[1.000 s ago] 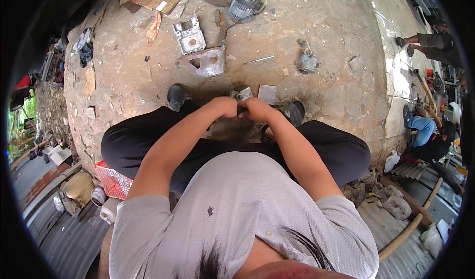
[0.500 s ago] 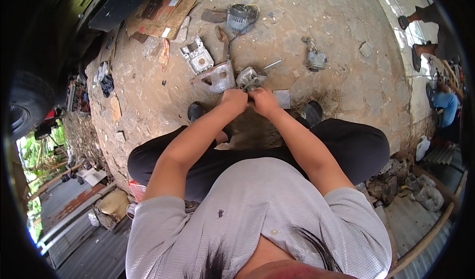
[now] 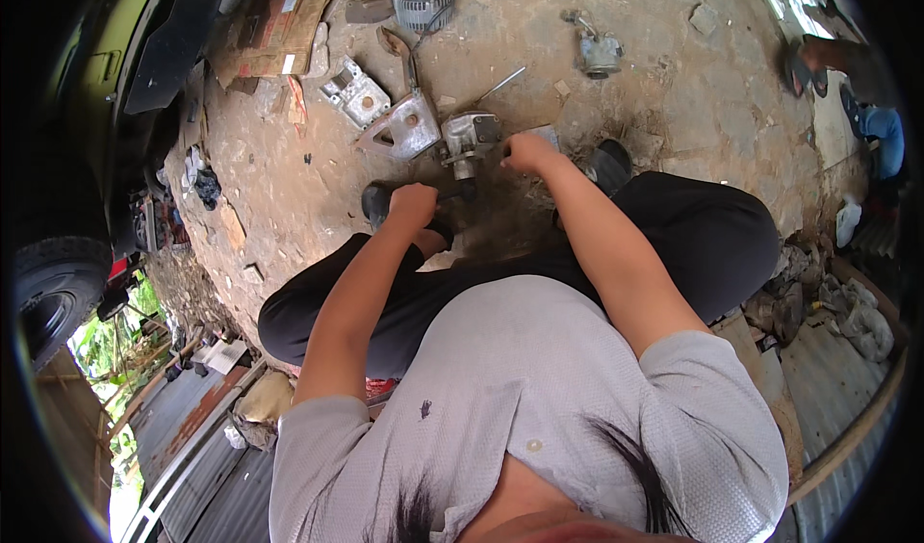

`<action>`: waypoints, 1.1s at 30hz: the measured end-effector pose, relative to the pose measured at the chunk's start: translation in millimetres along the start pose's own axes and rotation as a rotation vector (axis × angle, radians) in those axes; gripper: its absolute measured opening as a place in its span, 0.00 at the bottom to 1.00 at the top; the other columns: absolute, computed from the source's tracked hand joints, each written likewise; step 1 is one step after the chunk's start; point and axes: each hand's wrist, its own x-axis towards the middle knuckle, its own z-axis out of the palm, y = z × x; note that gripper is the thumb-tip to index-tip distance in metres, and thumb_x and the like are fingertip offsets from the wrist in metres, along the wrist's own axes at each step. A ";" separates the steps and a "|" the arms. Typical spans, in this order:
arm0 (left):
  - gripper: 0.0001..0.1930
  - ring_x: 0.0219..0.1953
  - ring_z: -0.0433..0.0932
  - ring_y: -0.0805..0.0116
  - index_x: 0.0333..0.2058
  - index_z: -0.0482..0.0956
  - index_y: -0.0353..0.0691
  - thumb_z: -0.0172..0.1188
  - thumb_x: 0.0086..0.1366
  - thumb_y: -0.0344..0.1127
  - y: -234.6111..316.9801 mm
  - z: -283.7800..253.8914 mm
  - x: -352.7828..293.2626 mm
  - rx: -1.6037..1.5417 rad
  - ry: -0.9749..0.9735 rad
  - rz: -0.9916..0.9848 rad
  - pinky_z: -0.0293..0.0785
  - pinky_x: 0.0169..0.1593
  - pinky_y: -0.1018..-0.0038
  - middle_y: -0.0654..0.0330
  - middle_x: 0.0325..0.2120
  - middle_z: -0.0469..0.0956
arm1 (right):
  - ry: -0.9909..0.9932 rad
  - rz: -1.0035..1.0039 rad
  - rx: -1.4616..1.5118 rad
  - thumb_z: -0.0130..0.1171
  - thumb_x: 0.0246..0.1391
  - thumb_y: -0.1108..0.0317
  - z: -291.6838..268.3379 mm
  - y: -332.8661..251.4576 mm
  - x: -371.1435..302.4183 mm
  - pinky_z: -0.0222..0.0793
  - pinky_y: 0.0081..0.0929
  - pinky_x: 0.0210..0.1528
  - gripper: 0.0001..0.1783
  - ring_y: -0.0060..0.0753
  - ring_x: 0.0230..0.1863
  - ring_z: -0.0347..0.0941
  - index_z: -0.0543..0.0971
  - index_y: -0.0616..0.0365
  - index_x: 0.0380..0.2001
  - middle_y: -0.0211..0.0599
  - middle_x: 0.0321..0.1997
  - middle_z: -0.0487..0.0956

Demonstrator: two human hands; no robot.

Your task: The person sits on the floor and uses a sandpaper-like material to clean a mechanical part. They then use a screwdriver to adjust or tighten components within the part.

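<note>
My left hand [image 3: 414,206] is closed around one end of a dark tool [image 3: 466,190]. The tool's thick end points right, below a grey cast-metal part [image 3: 470,134] with a round neck. My right hand [image 3: 527,153] is beside that part on its right, apart from it, with curled fingers. Whatever those fingers hold, if anything, is hidden. Left of the part lies a worn metal bracket [image 3: 404,127] with holes, and past it a silver cast housing [image 3: 356,95]. A thin metal rod [image 3: 502,85] lies on the ground beyond the part.
An alternator [image 3: 423,2] and flattened cardboard [image 3: 274,28] lie at the far side. Another small metal unit [image 3: 599,54] is to the right. My shoes [image 3: 610,166] flank the work spot. A vehicle wheel [image 3: 60,297] stands at left; another person's foot [image 3: 807,69] shows at right.
My hands, together at the cast-metal part before, have come apart. The left moved down and left with the dark tool; the right moved right. The whole view has shifted.
</note>
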 end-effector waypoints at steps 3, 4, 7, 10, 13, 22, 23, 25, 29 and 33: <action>0.15 0.47 0.87 0.47 0.43 0.87 0.44 0.66 0.69 0.49 -12.8 4.4 4.4 -0.028 0.003 0.028 0.83 0.49 0.51 0.51 0.39 0.88 | 0.045 0.185 0.106 0.70 0.57 0.53 4.8 37.8 15.2 0.77 0.48 0.60 0.26 0.55 0.58 0.82 0.86 0.59 0.53 0.53 0.55 0.86; 0.16 0.47 0.86 0.47 0.43 0.86 0.44 0.66 0.69 0.50 -17.7 5.4 4.1 -0.043 0.003 0.029 0.82 0.50 0.51 0.50 0.40 0.87 | 0.065 0.174 0.120 0.70 0.57 0.53 5.9 41.6 17.3 0.77 0.48 0.60 0.26 0.55 0.58 0.82 0.86 0.59 0.53 0.53 0.55 0.86; 0.17 0.50 0.85 0.47 0.46 0.84 0.44 0.65 0.69 0.51 -29.8 10.6 4.2 -0.072 -0.034 -0.020 0.81 0.52 0.50 0.51 0.42 0.87 | 0.133 0.141 0.162 0.69 0.57 0.52 11.1 45.1 24.6 0.77 0.47 0.61 0.27 0.55 0.59 0.82 0.86 0.60 0.53 0.53 0.56 0.86; 0.18 0.51 0.85 0.48 0.46 0.84 0.45 0.65 0.69 0.53 -46.3 24.9 7.6 -0.067 -0.005 -0.012 0.81 0.52 0.49 0.51 0.44 0.87 | 0.178 0.116 0.193 0.69 0.57 0.51 13.6 35.0 29.3 0.77 0.47 0.61 0.27 0.55 0.59 0.81 0.86 0.59 0.54 0.53 0.56 0.85; 0.18 0.52 0.85 0.48 0.48 0.84 0.45 0.65 0.69 0.52 -57.1 23.3 14.9 -0.011 -0.051 -0.022 0.81 0.53 0.50 0.52 0.44 0.87 | 0.159 0.111 0.177 0.69 0.57 0.50 13.5 24.3 33.1 0.77 0.46 0.61 0.28 0.55 0.60 0.81 0.86 0.59 0.54 0.53 0.57 0.85; 0.12 0.53 0.86 0.53 0.47 0.89 0.44 0.64 0.68 0.37 -100.4 -40.8 43.9 0.387 0.038 0.039 0.82 0.55 0.55 0.55 0.48 0.87 | 0.179 0.219 0.213 0.60 0.58 0.61 25.6 -36.3 49.5 0.76 0.48 0.63 0.23 0.56 0.63 0.80 0.86 0.59 0.53 0.55 0.60 0.84; 0.12 0.53 0.86 0.53 0.47 0.89 0.44 0.63 0.67 0.36 -96.4 -49.6 45.1 0.380 0.023 0.033 0.83 0.54 0.55 0.55 0.49 0.87 | 0.171 0.242 0.206 0.59 0.58 0.62 22.1 -41.9 44.4 0.76 0.49 0.63 0.23 0.56 0.63 0.80 0.86 0.59 0.53 0.55 0.60 0.84; 0.13 0.53 0.86 0.54 0.47 0.89 0.43 0.62 0.66 0.32 -90.5 -70.8 43.7 0.367 -0.004 0.016 0.83 0.54 0.55 0.55 0.49 0.88 | 0.176 0.277 0.208 0.58 0.58 0.62 19.7 -51.2 35.6 0.76 0.49 0.63 0.23 0.56 0.64 0.80 0.86 0.60 0.54 0.55 0.60 0.84; 0.12 0.49 0.87 0.51 0.46 0.88 0.48 0.66 0.65 0.38 -94.0 -97.5 34.6 0.364 0.055 0.055 0.84 0.51 0.55 0.53 0.44 0.88 | 0.222 0.329 0.246 0.58 0.58 0.61 30.1 -60.9 38.0 0.77 0.49 0.63 0.24 0.55 0.64 0.80 0.86 0.60 0.55 0.53 0.61 0.83; 0.17 0.50 0.87 0.50 0.51 0.87 0.48 0.68 0.67 0.45 -59.3 -160.9 -4.9 0.299 0.068 0.021 0.83 0.53 0.55 0.54 0.45 0.88 | 0.201 0.385 0.258 0.57 0.59 0.58 40.3 -67.1 36.7 0.75 0.49 0.65 0.26 0.55 0.66 0.78 0.85 0.59 0.56 0.51 0.64 0.82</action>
